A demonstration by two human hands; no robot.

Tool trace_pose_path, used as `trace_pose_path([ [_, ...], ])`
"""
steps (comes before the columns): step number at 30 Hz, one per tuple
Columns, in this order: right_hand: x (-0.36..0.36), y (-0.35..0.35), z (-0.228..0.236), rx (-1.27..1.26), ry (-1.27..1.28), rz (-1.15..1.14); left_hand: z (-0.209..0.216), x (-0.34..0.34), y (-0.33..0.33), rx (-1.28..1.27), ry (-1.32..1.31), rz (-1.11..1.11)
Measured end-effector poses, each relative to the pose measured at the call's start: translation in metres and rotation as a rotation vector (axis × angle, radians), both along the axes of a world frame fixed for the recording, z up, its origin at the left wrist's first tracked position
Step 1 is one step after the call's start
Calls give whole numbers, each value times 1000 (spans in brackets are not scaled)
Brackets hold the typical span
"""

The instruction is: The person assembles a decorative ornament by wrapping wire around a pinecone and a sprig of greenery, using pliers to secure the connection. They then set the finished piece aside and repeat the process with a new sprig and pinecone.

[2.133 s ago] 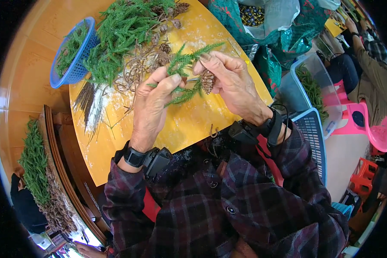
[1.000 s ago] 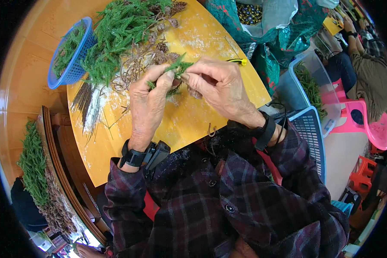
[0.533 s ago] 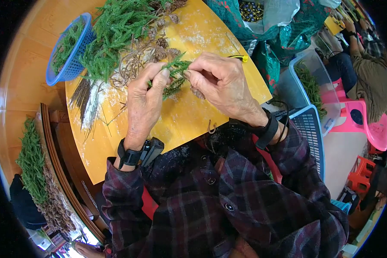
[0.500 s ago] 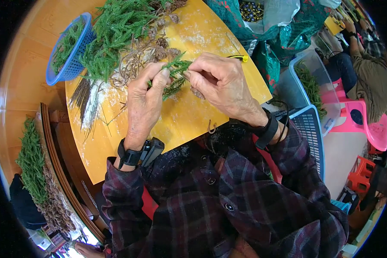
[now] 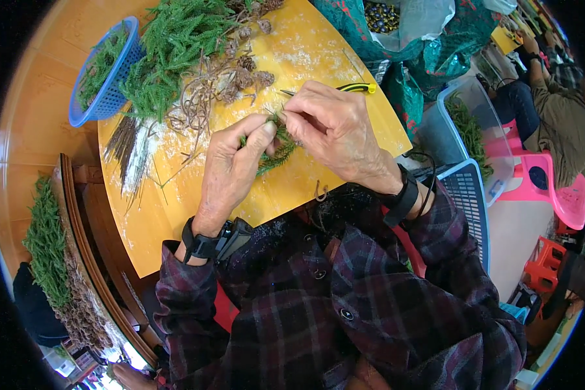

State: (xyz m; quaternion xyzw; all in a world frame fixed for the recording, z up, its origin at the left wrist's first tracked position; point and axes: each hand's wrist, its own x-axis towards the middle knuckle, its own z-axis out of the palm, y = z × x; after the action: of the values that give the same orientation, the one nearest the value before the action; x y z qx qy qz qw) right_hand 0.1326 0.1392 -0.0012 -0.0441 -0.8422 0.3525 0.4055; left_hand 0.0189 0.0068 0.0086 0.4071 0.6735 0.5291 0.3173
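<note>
Between my hands, over the yellow tabletop (image 5: 266, 198), is a green artificial pine sprig (image 5: 282, 147). My left hand (image 5: 235, 159) pinches it between thumb and fingers. My right hand (image 5: 335, 133) is closed at its upper end, where thumb and forefinger meet on the thin tip. Part of the sprig is hidden behind the fingers. Just beyond my right hand lie pliers with yellow-and-black handles (image 5: 359, 87). Brown pine cones (image 5: 246, 79) and curled brown stems (image 5: 192, 110) lie past my left hand.
A heap of green sprigs (image 5: 175, 49) covers the far left, beside a blue basket (image 5: 125, 84). Thin dark stems (image 5: 119, 146) lie at the left edge. To the right are a green bag (image 5: 435, 62), a clear bin (image 5: 452, 123) and a pink chair (image 5: 559, 179).
The sprig has turned; its greenery now hangs lower, below my fingers. My left hand has shifted slightly right and down. More of the pliers shows past my right hand.
</note>
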Motion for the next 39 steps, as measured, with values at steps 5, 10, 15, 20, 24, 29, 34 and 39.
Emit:
trace_pose_path([
  [5,-4,-2,-4,45,52,-6,-6,-3,0,15,-63,-51],
  [10,2,-1,6,-136,-96,107,-2,-10,-7,-18,57,-83],
  [15,5,0,10,-489,-275,212,7,-14,-9,-53,137,-216],
  [20,5,8,6,-602,-408,360,2,-15,-11,-39,128,-277],
  [24,3,8,-5,-537,-267,428,3,-21,-11,-103,136,-382],
  [29,4,12,-2,-483,-287,484,0,-24,-10,-126,166,-454],
  [34,7,5,6,-436,-355,301,-1,-19,-8,-52,308,-382],
  [39,6,-6,3,-347,-315,79,-5,-7,-5,121,667,-251],
])
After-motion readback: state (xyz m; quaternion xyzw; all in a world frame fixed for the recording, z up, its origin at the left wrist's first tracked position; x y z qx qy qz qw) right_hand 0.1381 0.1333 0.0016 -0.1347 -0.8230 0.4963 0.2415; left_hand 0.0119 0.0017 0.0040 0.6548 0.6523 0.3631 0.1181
